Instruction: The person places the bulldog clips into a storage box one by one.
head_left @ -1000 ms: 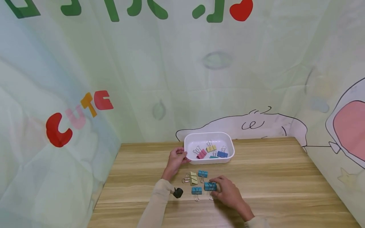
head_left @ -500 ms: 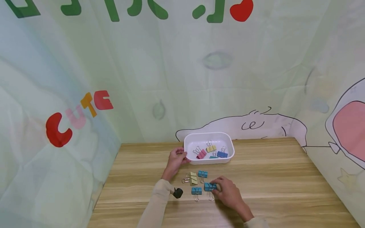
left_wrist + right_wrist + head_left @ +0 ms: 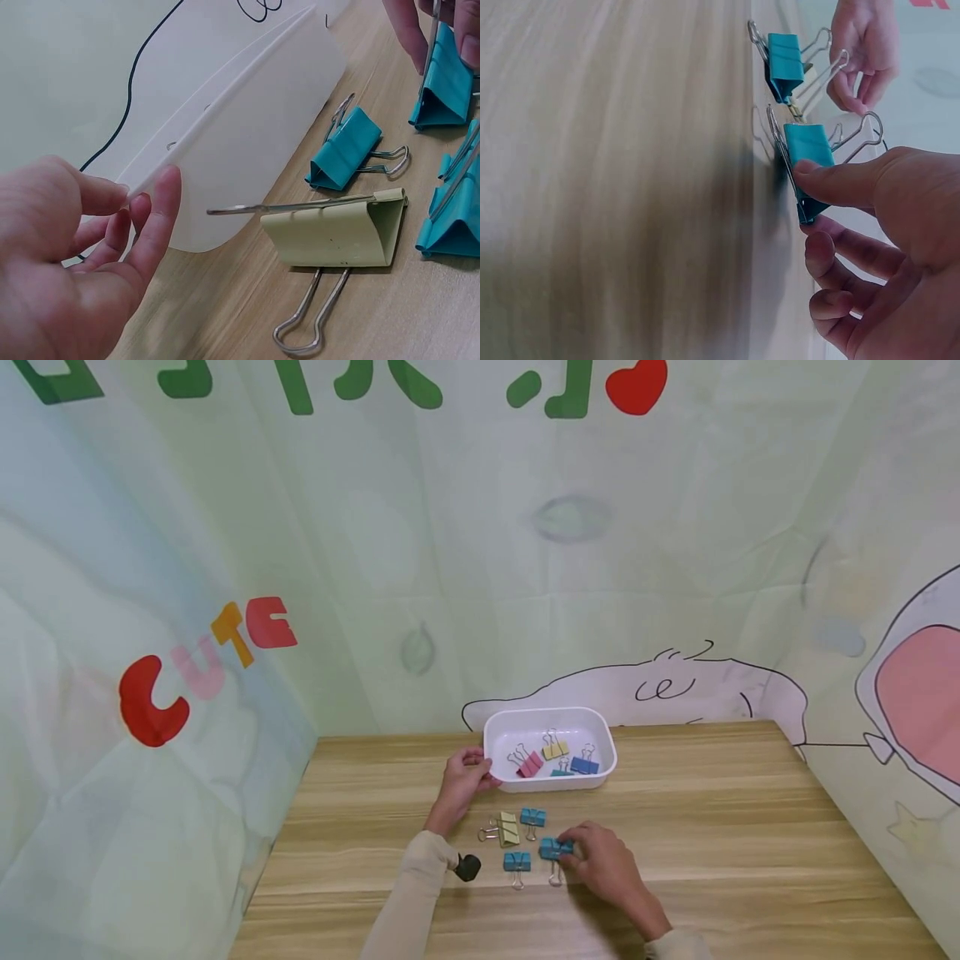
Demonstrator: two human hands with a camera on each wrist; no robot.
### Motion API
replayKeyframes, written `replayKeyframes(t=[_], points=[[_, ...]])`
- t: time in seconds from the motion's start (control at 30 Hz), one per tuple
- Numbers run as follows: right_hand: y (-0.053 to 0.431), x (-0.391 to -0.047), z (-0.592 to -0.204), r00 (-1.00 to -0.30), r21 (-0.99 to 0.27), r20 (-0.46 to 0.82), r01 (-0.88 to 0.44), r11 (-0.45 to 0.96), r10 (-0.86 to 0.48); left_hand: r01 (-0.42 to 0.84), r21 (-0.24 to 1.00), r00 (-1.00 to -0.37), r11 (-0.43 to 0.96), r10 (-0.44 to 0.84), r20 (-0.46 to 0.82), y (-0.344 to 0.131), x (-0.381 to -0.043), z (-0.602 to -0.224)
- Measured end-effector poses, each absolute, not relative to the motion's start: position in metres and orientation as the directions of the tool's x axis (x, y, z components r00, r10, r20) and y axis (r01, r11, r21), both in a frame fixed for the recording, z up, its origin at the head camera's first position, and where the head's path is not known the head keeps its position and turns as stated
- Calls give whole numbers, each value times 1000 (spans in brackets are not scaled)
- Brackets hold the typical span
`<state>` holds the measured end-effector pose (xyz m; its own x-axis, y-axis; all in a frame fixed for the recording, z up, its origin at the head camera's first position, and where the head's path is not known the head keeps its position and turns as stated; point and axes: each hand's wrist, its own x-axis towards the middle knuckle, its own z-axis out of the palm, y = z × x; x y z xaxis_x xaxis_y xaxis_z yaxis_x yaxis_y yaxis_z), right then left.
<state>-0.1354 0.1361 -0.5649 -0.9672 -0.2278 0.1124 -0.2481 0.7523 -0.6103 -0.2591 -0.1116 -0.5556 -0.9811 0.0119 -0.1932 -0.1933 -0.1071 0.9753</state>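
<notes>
At the back of the table, my left hand (image 3: 459, 783) pinches the left rim of a white plastic tray (image 3: 555, 784) between thumb and fingers. My right hand (image 3: 606, 864) holds a teal binder clip (image 3: 553, 848) by its right end, thumb on one face and fingertips at the other in the right wrist view. Left of that clip lies another teal binder clip (image 3: 517, 862). A third, smaller teal binder clip (image 3: 346, 148) sits nearer the tray, beside a pale yellow binder clip (image 3: 334, 238). Neither hand touches these three.
Inside the tray are a pink binder clip (image 3: 530, 765), a yellow one (image 3: 556, 750), a blue one (image 3: 585, 766) and a partly hidden teal one (image 3: 562, 773). A printed cloth backdrop (image 3: 420, 568) rises behind the wooden table (image 3: 712, 827).
The teal binder clip in my right hand has shifted slightly right and away from me. My left hand and the tray stay where they were.
</notes>
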Motion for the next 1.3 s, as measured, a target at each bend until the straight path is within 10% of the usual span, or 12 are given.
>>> replayKeyframes(t=[1.3], points=[[136, -216, -489, -958, -550, 220, -278, 787, -184, -174, 975, -985, -137, 34, -171, -113, -257, -553]])
